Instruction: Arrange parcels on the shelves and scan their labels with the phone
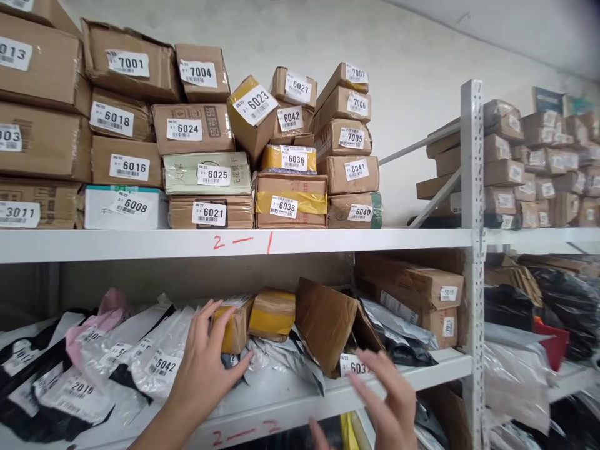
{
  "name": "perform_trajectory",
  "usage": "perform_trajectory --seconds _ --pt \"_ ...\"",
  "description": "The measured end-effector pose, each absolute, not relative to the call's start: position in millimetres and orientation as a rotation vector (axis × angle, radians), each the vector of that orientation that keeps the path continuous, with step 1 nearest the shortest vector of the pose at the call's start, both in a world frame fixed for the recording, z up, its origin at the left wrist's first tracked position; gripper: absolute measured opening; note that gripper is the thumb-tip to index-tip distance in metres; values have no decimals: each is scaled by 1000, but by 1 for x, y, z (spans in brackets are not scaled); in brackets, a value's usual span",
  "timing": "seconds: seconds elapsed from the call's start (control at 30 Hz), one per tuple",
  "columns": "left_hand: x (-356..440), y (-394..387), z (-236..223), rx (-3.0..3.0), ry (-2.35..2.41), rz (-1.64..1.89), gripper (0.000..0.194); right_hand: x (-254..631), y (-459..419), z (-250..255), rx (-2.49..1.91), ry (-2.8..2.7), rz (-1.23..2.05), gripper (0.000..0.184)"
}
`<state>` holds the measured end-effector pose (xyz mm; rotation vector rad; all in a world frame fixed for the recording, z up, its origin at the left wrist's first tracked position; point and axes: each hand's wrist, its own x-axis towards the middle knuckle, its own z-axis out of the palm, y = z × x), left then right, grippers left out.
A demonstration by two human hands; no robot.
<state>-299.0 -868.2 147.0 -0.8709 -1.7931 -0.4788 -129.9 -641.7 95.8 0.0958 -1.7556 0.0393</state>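
Observation:
My left hand (204,359) rests with fingers spread on the lower shelf (290,400), its fingertips against a small box wrapped in yellow tape (234,325). A second yellow-taped box (272,314) sits just right of it. My right hand (387,400) hovers open with fingers apart in front of the shelf edge, just below a brown cardboard parcel (328,325) with a white label starting 603. White plastic mailer bags (154,356), one labelled 5042, lie left of my left hand.
The upper shelf (234,242), marked 2-1 in red, carries stacked numbered cardboard boxes (206,128). A grey metal upright (471,250) divides this rack from another on the right, holding more boxes (539,169) and black bags (567,306).

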Motion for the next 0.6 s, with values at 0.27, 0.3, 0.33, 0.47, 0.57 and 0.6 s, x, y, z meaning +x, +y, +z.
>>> perform_trajectory --seconds 0.27,0.3,0.33,0.47,0.57,0.6 --pt "-245 -843 144 -1223 -1598 -440 48 -119 -613 168 -53 -2132 20 117" --pt "-241 -837 142 -1256 -1588 -444 47 -122 -611 173 -54 -2235 -5 118" --pt "-238 -829 139 -1281 -1575 -449 47 -125 -611 178 -52 -2320 -16 116" --pt "-238 -803 125 -1312 -1508 -493 49 -145 -616 175 -28 -2426 72 73" --pt "-245 -789 108 -1260 -1503 -605 46 -158 -611 153 22 -2283 123 61" --pt "-248 -787 101 -1228 -1505 -647 46 -158 -606 144 38 -2203 132 60"
